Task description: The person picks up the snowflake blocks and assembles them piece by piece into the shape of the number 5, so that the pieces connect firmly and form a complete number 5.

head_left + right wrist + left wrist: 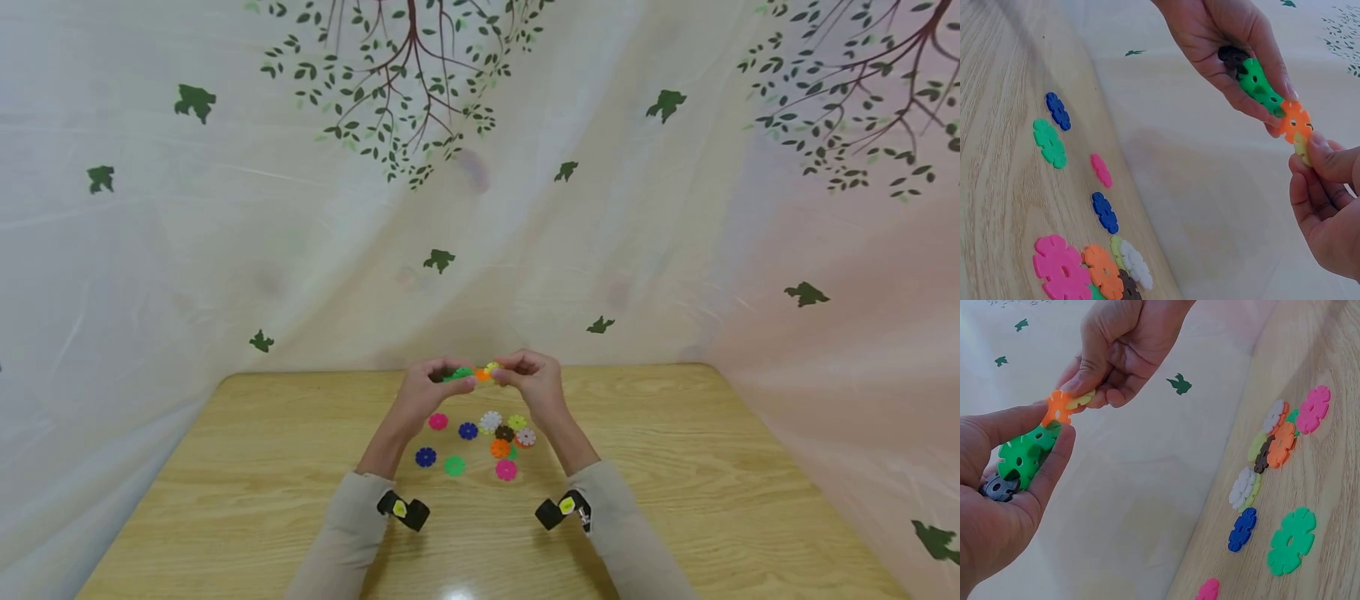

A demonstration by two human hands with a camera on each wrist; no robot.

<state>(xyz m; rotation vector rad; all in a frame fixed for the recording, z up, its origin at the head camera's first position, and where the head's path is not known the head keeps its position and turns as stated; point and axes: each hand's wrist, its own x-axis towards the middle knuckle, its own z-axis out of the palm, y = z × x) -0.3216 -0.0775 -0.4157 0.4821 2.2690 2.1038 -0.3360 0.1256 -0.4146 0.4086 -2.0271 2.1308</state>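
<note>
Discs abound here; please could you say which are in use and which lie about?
In use:
- dark disc
- green discs
- orange disc
- yellow disc

Loose, perhaps spares:
- blue discs
- pink discs
- white discs
- brown disc
- loose green discs
- loose orange disc
- loose yellow discs

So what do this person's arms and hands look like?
The left hand and right hand are bare, without gloves. Both arms wear plain, pale beige-grey sleeves ending short of the wrists. Near each cuff is a black band with a boxy black device and a small yellow mark.
</note>
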